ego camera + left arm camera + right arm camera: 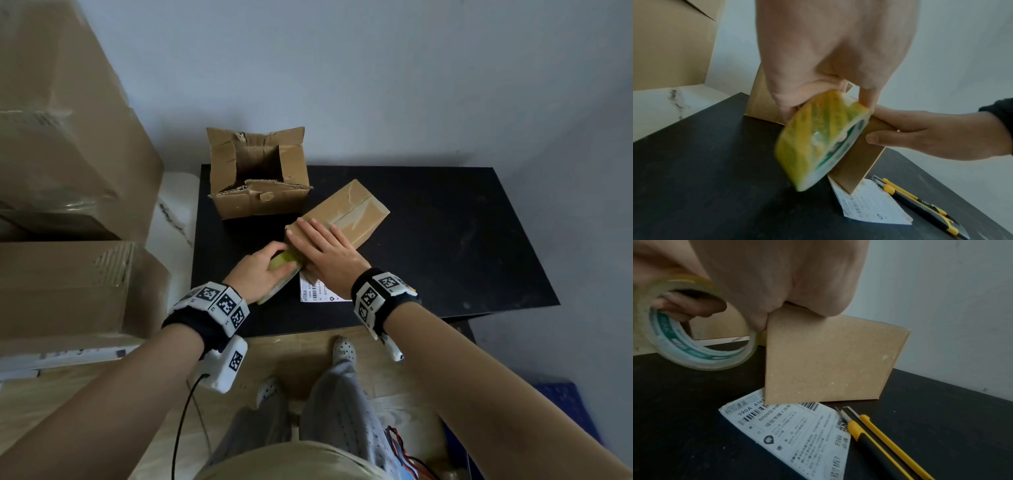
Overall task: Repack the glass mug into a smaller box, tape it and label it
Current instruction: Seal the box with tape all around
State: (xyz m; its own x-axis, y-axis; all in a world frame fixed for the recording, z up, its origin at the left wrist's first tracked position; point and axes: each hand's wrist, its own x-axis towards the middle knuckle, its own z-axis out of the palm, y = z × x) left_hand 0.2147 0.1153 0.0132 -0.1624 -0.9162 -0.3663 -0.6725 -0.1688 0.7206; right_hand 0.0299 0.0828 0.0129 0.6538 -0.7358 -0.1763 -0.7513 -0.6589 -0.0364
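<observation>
The small brown box (346, 212) lies shut on the black table (445, 240), with clear tape along its top seam. My right hand (318, 246) rests flat on its near end, fingers straight; its thumb (879, 138) presses the side face. My left hand (263, 267) grips a yellowish roll of clear tape (282, 265) against the box's near end, fingers through the roll's core (686, 308). A printed white label (322, 293) lies under the box's near corner (766, 400). The glass mug is not in view.
A larger open box (257, 178) with torn flaps stands at the table's back left. A yellow-and-black utility knife (869, 439) and a thin yellow tool (898, 449) lie right of the label. Big cartons (68, 154) are stacked on the left.
</observation>
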